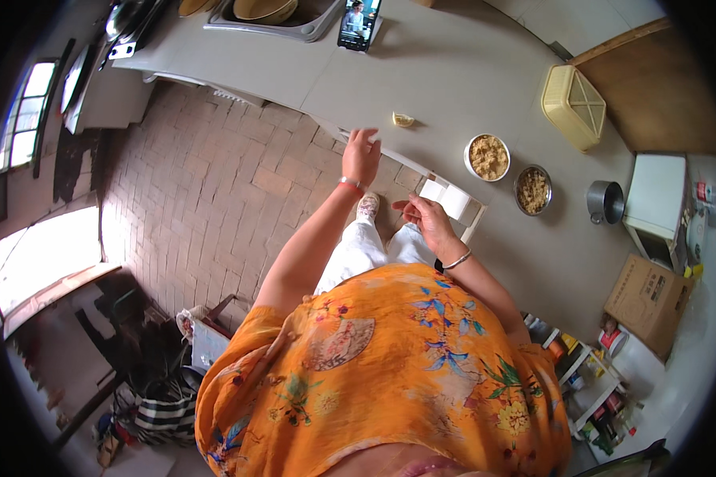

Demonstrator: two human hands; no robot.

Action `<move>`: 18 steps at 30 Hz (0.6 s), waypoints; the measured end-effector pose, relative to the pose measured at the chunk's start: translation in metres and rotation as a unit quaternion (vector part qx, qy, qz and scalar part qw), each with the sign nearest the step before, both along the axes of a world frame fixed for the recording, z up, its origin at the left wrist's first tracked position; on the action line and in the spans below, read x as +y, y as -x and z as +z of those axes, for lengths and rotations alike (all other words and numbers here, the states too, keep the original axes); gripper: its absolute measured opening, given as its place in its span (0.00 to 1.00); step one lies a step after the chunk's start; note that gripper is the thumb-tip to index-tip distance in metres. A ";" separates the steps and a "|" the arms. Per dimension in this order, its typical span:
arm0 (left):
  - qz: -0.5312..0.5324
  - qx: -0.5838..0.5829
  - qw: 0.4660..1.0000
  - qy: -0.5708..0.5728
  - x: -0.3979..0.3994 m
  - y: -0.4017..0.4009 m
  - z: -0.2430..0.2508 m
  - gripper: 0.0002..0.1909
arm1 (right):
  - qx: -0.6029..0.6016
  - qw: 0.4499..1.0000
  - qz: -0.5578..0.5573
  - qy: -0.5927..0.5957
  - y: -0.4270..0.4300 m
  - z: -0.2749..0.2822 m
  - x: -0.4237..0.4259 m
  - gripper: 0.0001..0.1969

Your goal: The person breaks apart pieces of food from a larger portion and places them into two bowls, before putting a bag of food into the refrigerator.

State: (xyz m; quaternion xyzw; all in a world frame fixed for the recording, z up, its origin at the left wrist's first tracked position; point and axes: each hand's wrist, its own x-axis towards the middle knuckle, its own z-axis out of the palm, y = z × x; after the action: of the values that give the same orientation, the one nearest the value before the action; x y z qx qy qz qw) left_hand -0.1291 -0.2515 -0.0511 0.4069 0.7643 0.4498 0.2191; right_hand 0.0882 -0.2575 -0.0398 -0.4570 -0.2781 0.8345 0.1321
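My left hand (361, 156) hovers at the counter's front edge, its fingers loosely apart with nothing in them. Closest to it on the grey counter (441, 77) is a small pale yellow wedge of food (403, 120). My right hand (431, 222) is held lower, in front of my body; its fingers are half bent, and nothing shows in them. Just beyond it, a drawer (474, 217) stands pulled out with white items (446, 198) inside. Farther right sit a white bowl (487, 157) and a metal bowl (533, 189), each holding crumbly tan food.
A lit phone (358, 27) leans upright at the back, right of a sink (310, 31) with a bowl (265, 8). To the right stand a yellow plastic basket (573, 107), a metal pot (604, 203), a cardboard box (647, 304) and a rack of bottles (585, 369). Brick floor (215, 173) lies left.
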 end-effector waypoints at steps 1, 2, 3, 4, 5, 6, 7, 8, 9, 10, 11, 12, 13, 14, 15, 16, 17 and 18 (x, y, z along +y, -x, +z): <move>0.008 -0.002 1.000 -0.004 0.020 -0.001 0.001 0.13 | -0.008 0.999 0.008 -0.040 0.001 0.006 -0.001 0.14; 0.015 -0.002 1.000 0.019 0.036 0.000 -0.002 0.13 | -0.034 0.998 -0.002 -0.045 0.007 0.022 -0.001 0.13; 0.021 -0.002 0.999 0.042 0.053 0.000 -0.005 0.13 | -0.035 0.998 -0.004 -0.047 0.008 0.028 -0.005 0.13; 0.012 0.022 0.998 0.057 0.067 0.001 -0.007 0.14 | -0.042 0.997 -0.028 -0.059 0.009 0.032 -0.009 0.12; 0.014 0.022 0.998 0.055 0.074 -0.001 -0.008 0.14 | -0.047 0.995 -0.050 -0.070 0.008 0.035 -0.013 0.12; -0.038 0.057 0.994 0.091 0.084 -0.002 -0.004 0.13 | -0.052 0.996 -0.047 -0.055 0.005 0.032 -0.016 0.12; -0.089 0.094 0.984 0.126 0.091 -0.002 -0.002 0.13 | -0.061 0.996 -0.045 -0.054 0.002 0.029 -0.020 0.12; -0.088 0.098 0.983 0.125 0.095 -0.001 -0.004 0.13 | -0.071 0.995 -0.050 -0.050 0.001 0.027 -0.025 0.12; -0.102 0.086 0.982 0.131 0.097 0.000 -0.011 0.14 | -0.080 0.994 -0.055 -0.046 -0.001 0.025 -0.029 0.12; -0.119 0.073 0.981 0.138 0.098 0.000 -0.014 0.15 | -0.077 0.994 -0.056 -0.046 -0.003 0.024 -0.032 0.12; -0.119 0.076 0.980 0.138 0.097 0.003 -0.016 0.15 | -0.079 0.994 -0.070 -0.042 -0.005 0.023 -0.034 0.12; -0.118 0.057 0.983 0.131 0.095 0.003 -0.016 0.13 | -0.082 0.992 -0.083 -0.038 -0.005 0.025 -0.033 0.12; -0.116 0.037 0.985 0.125 0.091 0.004 -0.016 0.12 | -0.080 0.993 -0.082 -0.040 -0.003 0.026 -0.031 0.12; -0.108 0.039 0.989 0.097 0.084 0.006 -0.017 0.13 | -0.083 0.991 -0.090 -0.045 -0.003 0.028 -0.030 0.12; -0.109 0.040 0.989 0.094 0.080 0.006 -0.012 0.13 | -0.086 0.990 -0.101 -0.051 -0.002 0.032 -0.027 0.11; -0.109 -0.014 0.993 0.052 0.075 0.006 -0.003 0.15 | -0.088 0.988 -0.106 -0.068 0.000 0.037 -0.022 0.10; -0.109 -0.069 0.992 0.010 0.070 0.006 0.006 0.17 | -0.088 0.988 -0.107 -0.071 0.003 0.042 -0.017 0.10; -0.110 -0.210 0.969 0.074 0.063 0.005 0.027 0.19 | -0.104 0.978 -0.118 -0.139 0.008 0.050 -0.011 0.09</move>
State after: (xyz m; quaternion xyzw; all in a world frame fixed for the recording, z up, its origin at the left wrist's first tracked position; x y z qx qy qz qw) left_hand -0.1341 -0.1880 -0.0244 0.3675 0.6830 0.4403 0.4522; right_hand 0.0804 -0.2687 0.0100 -0.5484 -0.3480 0.7137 0.2624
